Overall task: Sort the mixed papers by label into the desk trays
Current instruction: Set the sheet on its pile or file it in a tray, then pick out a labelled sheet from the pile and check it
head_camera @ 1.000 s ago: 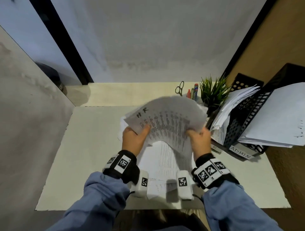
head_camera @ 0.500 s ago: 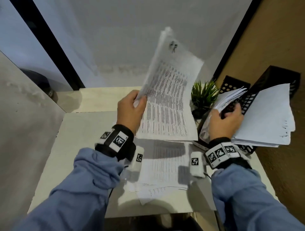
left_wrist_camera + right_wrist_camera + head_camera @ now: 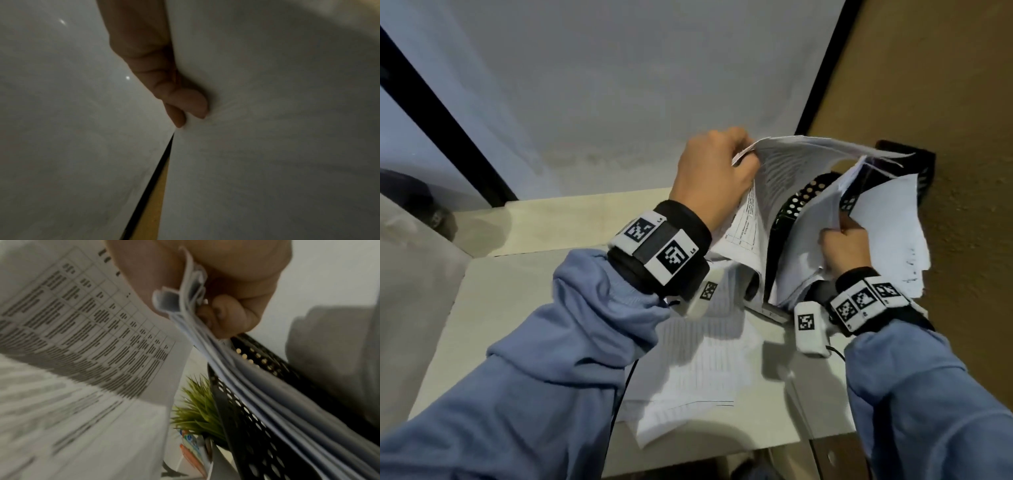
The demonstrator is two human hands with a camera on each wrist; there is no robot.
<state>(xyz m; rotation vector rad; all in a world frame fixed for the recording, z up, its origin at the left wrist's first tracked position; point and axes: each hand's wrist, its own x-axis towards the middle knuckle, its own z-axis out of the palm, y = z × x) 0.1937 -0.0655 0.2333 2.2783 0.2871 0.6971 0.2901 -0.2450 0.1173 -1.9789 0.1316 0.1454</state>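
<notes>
My left hand (image 3: 739, 159) pinches the top edge of a printed sheet (image 3: 787, 161), which arches over the black mesh trays (image 3: 799, 197) at the right of the desk. In the left wrist view my fingers (image 3: 185, 104) press into the white paper (image 3: 267, 121). My right hand (image 3: 839, 233) grips a stack of papers (image 3: 811, 233) standing in the tray and holds it tilted up. The right wrist view shows that hand (image 3: 224, 305) curled round the stack's edge (image 3: 236, 363), with the printed sheet (image 3: 86, 318) to the left. A pile of mixed papers (image 3: 702, 359) lies on the desk.
A small green plant (image 3: 197, 408) and pens (image 3: 192, 452) stand just behind the mesh tray (image 3: 252, 426). The upper black tray (image 3: 909, 161) sits against the brown wall (image 3: 962, 240). The pale desk (image 3: 493, 308) stretches to the left.
My left hand has swung the printed sheet from upright over to the right, above the trays. My right hand has raised the stack of papers in the tray.
</notes>
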